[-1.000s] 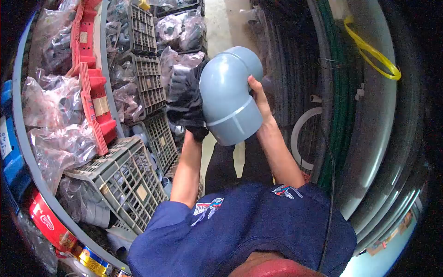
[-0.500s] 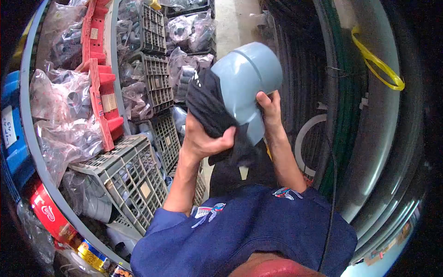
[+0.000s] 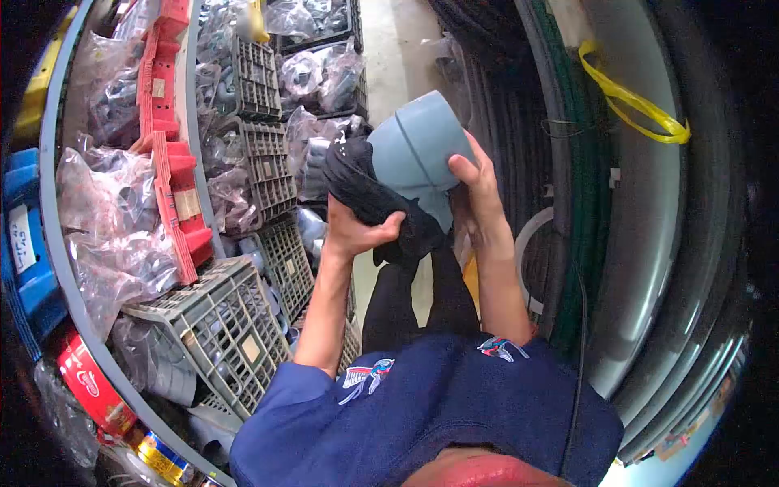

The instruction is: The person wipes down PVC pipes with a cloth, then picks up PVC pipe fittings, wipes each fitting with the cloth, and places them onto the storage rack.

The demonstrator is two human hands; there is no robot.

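Note:
A large grey-blue plastic pipe fitting is held up in front of my body, tilted, with a raised ridge round it and a narrower part pointing down. My right hand grips its right side, the thumb on the near face and the fingers behind it, partly hidden. A bunched black cloth is wrapped against the fitting's left end. My left hand clasps that cloth, thumb to the front. Part of the cloth hangs below the fitting and covers some of its lower part.
Grey crates and red bins of bagged fittings line the left side, with blue bins and a red tin beyond the shelf edge. Long grey pipes stand on the right, with a yellow strap.
The fitting has turned in my hands and shifted slightly left, its upper end now angled differently. The cloth and both hands moved with it. The view has shifted a little.

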